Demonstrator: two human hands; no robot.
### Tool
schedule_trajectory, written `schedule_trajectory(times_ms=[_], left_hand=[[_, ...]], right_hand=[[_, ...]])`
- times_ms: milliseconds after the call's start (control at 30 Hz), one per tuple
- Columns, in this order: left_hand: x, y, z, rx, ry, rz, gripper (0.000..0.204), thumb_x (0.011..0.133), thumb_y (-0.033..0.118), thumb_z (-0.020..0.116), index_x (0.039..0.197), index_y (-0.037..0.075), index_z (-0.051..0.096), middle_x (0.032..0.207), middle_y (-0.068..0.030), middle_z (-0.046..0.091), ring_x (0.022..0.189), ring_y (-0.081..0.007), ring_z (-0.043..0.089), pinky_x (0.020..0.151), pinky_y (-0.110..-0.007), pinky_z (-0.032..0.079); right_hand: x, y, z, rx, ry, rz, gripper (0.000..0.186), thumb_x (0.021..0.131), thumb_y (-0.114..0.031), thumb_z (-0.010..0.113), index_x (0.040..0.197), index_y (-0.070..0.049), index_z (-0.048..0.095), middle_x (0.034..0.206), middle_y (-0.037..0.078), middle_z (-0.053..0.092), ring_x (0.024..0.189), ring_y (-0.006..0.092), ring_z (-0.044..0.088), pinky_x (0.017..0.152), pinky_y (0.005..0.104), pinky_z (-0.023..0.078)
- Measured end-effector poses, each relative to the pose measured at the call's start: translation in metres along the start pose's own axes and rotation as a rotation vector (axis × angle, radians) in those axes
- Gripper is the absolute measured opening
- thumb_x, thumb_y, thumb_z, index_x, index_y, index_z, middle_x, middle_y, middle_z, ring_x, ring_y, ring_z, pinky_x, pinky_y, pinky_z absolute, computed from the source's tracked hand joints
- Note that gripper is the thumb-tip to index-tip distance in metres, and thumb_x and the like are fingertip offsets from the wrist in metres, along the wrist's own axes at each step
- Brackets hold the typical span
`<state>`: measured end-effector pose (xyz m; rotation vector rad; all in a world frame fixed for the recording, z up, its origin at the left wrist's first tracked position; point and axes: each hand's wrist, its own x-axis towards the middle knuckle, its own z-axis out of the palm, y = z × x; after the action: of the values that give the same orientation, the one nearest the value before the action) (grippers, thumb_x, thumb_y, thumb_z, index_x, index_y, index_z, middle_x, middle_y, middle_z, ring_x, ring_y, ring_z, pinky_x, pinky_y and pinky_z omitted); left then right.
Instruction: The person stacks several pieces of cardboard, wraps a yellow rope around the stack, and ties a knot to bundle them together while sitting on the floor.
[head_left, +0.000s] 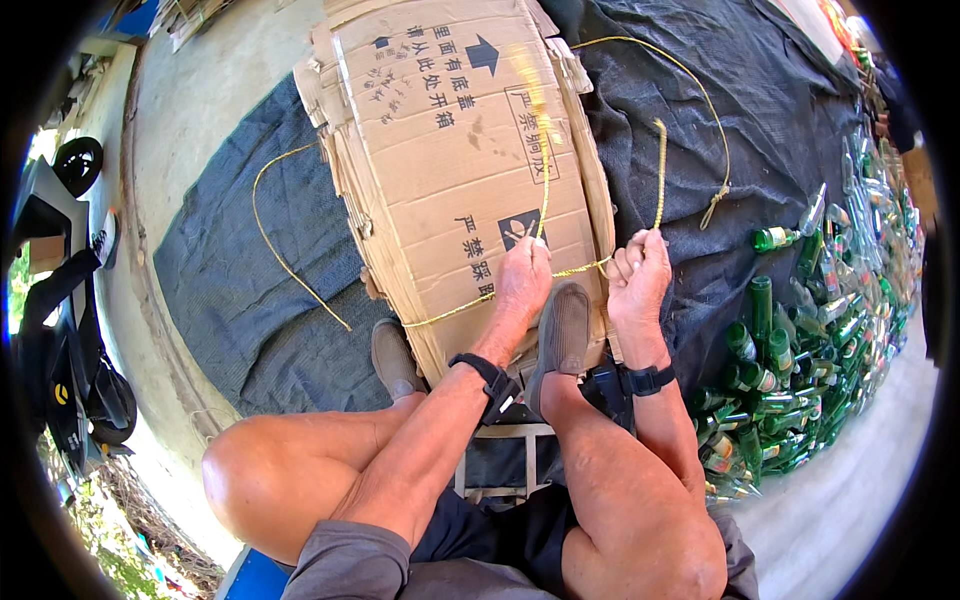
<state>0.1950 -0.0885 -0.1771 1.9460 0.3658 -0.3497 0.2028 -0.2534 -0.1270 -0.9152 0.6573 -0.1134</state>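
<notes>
A stack of flattened cardboard (440, 180) lies in front of me, with a yellow rope (450, 311) running across its near end. My left hand (523, 277) is closed round one length of that rope, which rises blurred from the fist over the cardboard. Just beyond the stack's right edge, my right hand (638, 275) grips another length, whose free end sticks up above the fingers. Between the two hands the rope crosses the cardboard. My right shoe (565, 335) presses on the near end of the stack; my left shoe (395, 355) is beside its left edge.
Black woven sheeting (260, 240) spreads under the stack. A second thin rope (722, 130) curves out on the right, and another rope end (290, 265) lies on the left. Many green glass bottles (780, 350) are heaped at right. A scooter-like vehicle (65, 300) stands far left.
</notes>
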Motion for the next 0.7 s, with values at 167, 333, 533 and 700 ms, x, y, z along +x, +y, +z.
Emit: schedule_trajectory(times_ms=[167,333,533,700], left_hand=[[-0.009,0.006,0.005,0.262,-0.031,0.114,0.027,0.102,0.027,0.053,0.093,0.004,0.064,0.082,-0.0231,0.069,0.078,-0.0455,0.068,0.07,-0.054,0.054],[-0.019,0.013,-0.002,0.293,-0.137,0.322,0.019,0.095,0.024,0.062,0.09,0.006,0.066,0.078,-0.0185,0.07,0.073,-0.0405,0.07,0.065,-0.049,0.056],[-0.014,-0.006,0.0,0.438,-0.163,0.579,0.02,0.087,0.025,0.068,0.097,0.008,0.068,0.082,-0.0146,0.072,0.079,-0.0356,0.072,0.065,-0.046,0.057],[-0.012,-0.011,0.003,0.365,-0.24,0.515,0.025,0.087,0.027,0.067,0.104,0.008,0.068,0.089,-0.0172,0.072,0.084,-0.0371,0.071,0.067,-0.048,0.057]], right_hand=[[-0.017,0.006,0.017,-0.358,-0.191,-0.134,0.027,0.109,-0.027,0.051,0.089,-0.01,0.057,0.064,-0.007,0.04,0.053,0.0026,0.034,0.047,0.02,0.029],[-0.02,0.019,0.028,-0.959,-0.575,-0.476,0.009,0.098,-0.004,0.06,0.092,0.003,0.06,0.08,0.009,0.051,0.074,0.0229,0.055,0.069,0.0348,0.048],[-0.027,0.013,0.049,-1.107,-0.749,-0.732,0.009,0.092,0.0,0.065,0.092,0.006,0.058,0.088,0.016,0.052,0.082,0.032,0.057,0.072,0.0369,0.048],[-0.024,0.01,0.049,-1.162,-0.819,-0.654,0.009,0.089,0.0,0.068,0.093,0.003,0.061,0.089,0.018,0.053,0.085,0.0359,0.059,0.073,0.0406,0.049]])
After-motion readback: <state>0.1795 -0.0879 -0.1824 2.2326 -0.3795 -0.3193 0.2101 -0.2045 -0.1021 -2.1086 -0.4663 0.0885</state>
